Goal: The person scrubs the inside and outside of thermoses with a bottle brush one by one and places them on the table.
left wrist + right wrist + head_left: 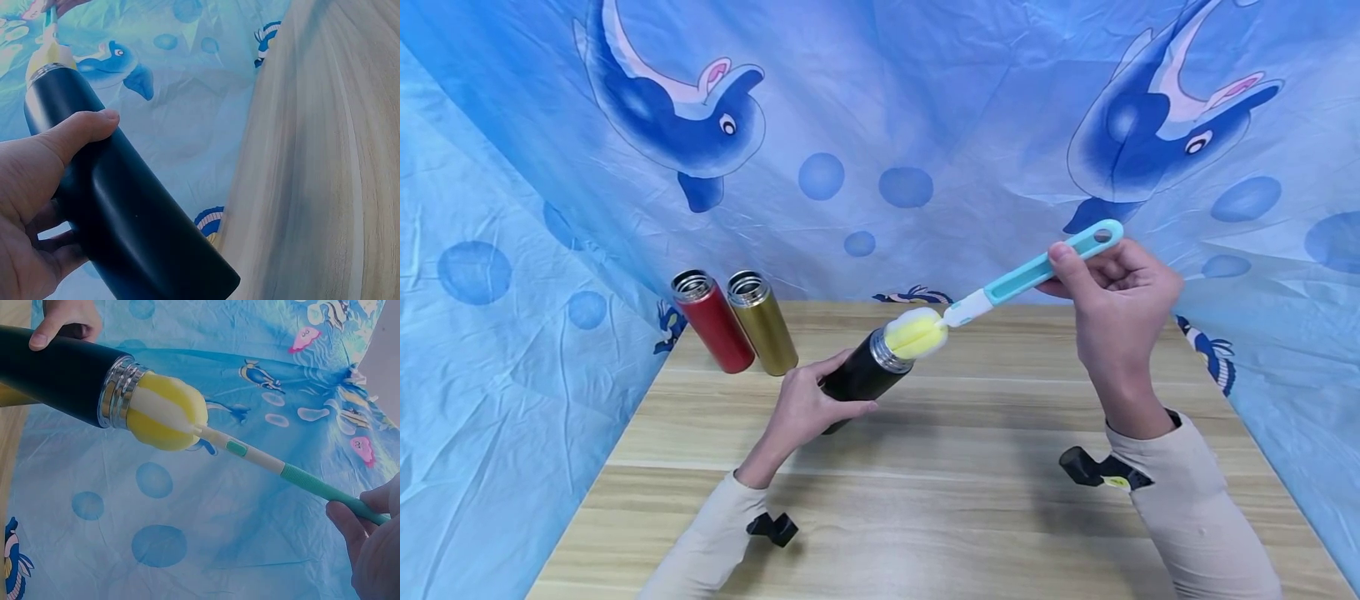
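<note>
A black thermos bottle (863,377) without a lid is tilted above the table, its steel mouth (119,390) toward the right hand. My left hand (811,406) grips it round the body, thumb along the near side in the left wrist view. In my right hand (1120,308) the turquoise handle of a bottle brush (1022,277) is pinched between thumb and fingers. The brush's yellow and white sponge head (167,412) sits at the bottle's mouth, partly inside; the part within the neck is hidden.
Two more lidless bottles, one red (715,325) and one gold (765,325), stand at the back left of the wooden table (917,517). A blue cloth (880,100) with printed dolphins hangs behind and around the table. Each sleeve carries a small black camera.
</note>
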Demonstrator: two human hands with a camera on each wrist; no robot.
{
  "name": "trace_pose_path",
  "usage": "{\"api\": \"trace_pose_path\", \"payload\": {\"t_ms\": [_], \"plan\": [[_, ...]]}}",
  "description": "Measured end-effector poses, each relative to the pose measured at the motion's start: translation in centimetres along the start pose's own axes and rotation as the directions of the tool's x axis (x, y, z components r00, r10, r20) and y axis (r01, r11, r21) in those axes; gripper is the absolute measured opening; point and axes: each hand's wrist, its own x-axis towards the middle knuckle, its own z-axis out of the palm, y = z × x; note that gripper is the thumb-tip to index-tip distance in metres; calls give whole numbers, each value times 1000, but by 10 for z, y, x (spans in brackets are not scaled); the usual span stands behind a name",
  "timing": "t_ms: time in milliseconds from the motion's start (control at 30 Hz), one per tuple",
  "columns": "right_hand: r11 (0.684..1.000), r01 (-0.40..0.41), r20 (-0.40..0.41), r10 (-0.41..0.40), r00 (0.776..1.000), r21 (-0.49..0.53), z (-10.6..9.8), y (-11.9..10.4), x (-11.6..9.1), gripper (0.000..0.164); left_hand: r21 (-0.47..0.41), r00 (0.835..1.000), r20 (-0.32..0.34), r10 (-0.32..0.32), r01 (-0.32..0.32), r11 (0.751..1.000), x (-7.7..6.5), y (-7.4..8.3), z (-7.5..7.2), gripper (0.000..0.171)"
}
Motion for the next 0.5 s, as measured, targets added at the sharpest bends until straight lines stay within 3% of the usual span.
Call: {"api": "trace_pose_path", "payload": {"t_ms": [500], "plan": [[999,37,-4,-37,999,-11,-2,-3,2,19,32,1000,-16,11,-11,999,1,0,0,78]]}}
